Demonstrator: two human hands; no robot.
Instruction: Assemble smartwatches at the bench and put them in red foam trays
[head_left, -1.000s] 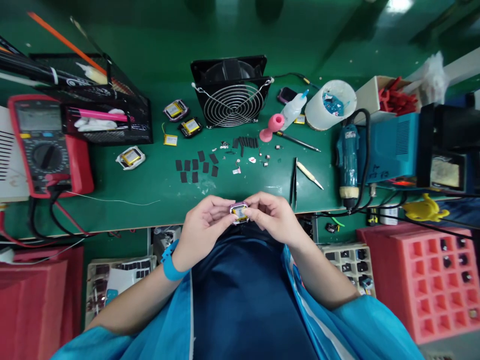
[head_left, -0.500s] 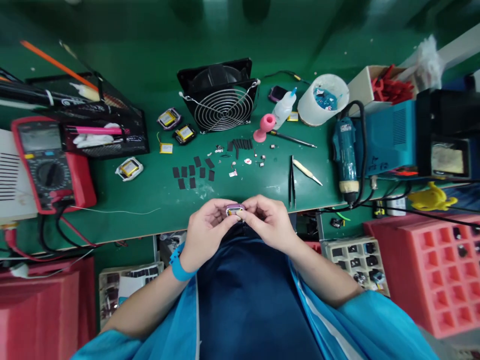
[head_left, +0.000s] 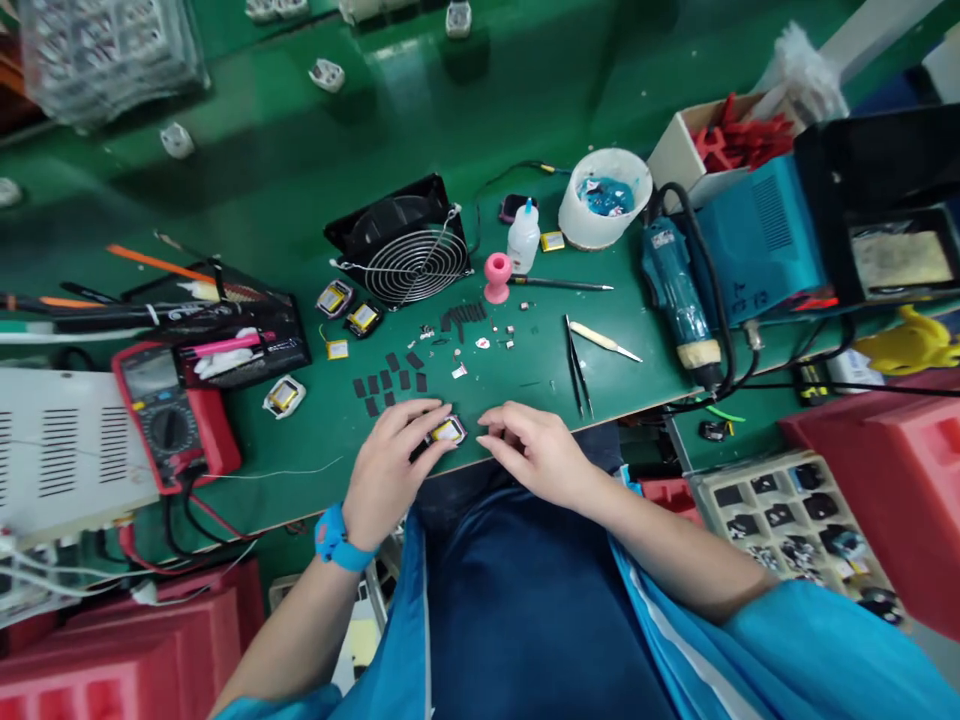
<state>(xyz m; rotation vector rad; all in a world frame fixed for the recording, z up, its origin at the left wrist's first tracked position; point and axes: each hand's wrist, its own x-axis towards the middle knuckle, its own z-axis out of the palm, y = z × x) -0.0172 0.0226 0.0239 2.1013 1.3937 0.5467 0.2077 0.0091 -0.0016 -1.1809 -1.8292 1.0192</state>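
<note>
A small, rounded-square device case with a purple-and-white rim (head_left: pixel 450 430) sits open side up, a flat silver battery with yellow edging visible inside. It lies at the fingertips of the left hand (head_left: pixel 386 465), between thumb and fingers, near the front edge of the green bench (head_left: pixel 637 385). The left portion is covered by fingers. Contact with the bench surface cannot be determined.

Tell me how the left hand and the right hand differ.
The left hand holds a small case; the right hand shows nothing in its grip. A blue band circles the left wrist; the right wrist is bare. Both hands are ungloved, near the front edge of the bench.
</note>
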